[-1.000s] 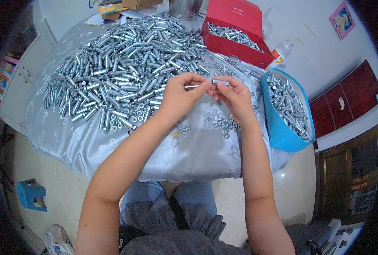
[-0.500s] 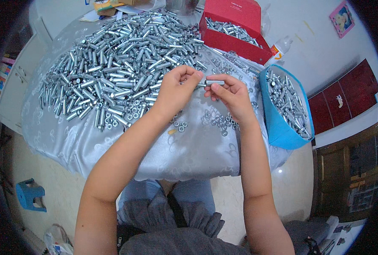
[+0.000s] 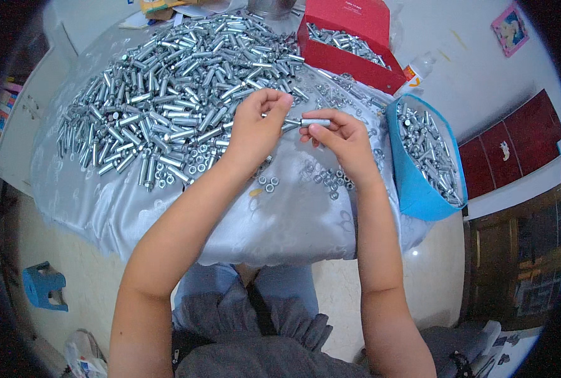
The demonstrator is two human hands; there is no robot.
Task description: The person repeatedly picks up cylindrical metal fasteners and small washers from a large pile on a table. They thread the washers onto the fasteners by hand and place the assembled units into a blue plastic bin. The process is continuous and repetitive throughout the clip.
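Observation:
Between my hands, above the table's near half, is a silvery metal sleeve [image 3: 314, 122] of an expansion anchor, held about level. My right hand [image 3: 346, 142] pinches it between thumb and fingers. A thin bolt shank [image 3: 290, 125] reaches from the sleeve's left end toward my left hand [image 3: 258, 126], whose fingers are curled closed around its far end. My fingers hide that end. Left of and behind my left hand lies a big heap of anchor bolts [image 3: 179, 94]. Loose nuts [image 3: 331, 179] sit on the cloth below my right hand.
A blue fabric bin [image 3: 412, 192] full of anchors stands at the right edge of the table. Farther back are a red box [image 3: 349, 63] with more anchors, a plastic bottle [image 3: 419, 68] and a metal pot [image 3: 271, 6]. A silvery cloth [image 3: 280, 233] covers the table.
My left hand has shifted slightly left and up, away from the right one. More of the bolt shank shows between them. My right hand stays nearly in place with the sleeve.

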